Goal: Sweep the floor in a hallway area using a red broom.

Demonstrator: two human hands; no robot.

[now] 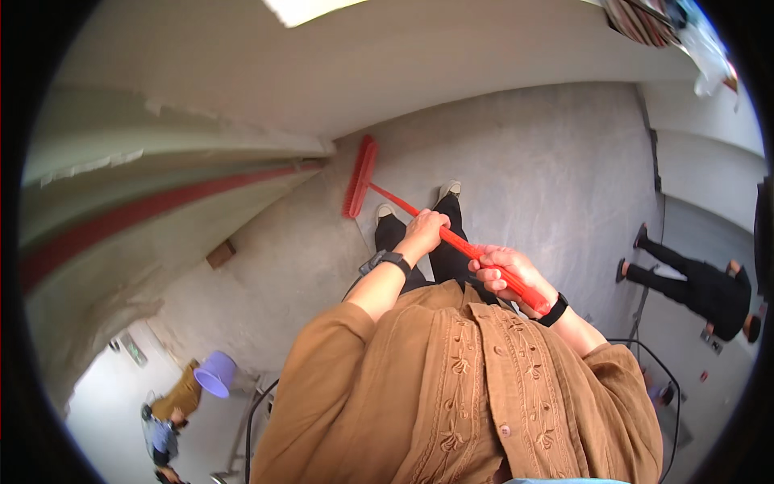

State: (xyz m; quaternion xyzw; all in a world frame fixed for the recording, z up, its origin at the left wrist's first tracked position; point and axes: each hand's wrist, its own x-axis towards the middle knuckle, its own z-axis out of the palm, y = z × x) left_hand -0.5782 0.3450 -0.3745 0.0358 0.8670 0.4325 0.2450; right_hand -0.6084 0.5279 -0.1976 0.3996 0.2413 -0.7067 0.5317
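A red push broom slants across the head view, with its bristled head (361, 176) on the grey floor beyond my feet, near the corner of a wall. My left hand (425, 231) grips the middle of the red handle (458, 241), palm over it. Closer to my body, my right hand (507, 271) is wrapped around the handle near its top end, which sticks out past the wrist. Both wrists wear dark bands. My shoes show between the broom head and my hands.
A pale wall (387, 78) runs ahead; a wall with a red stripe (181, 202) stands at left. A brown block (221, 254) lies by it. A purple bucket (216, 373) and a person (163, 432) are at lower left. Another person (707, 290) in black stands at right.
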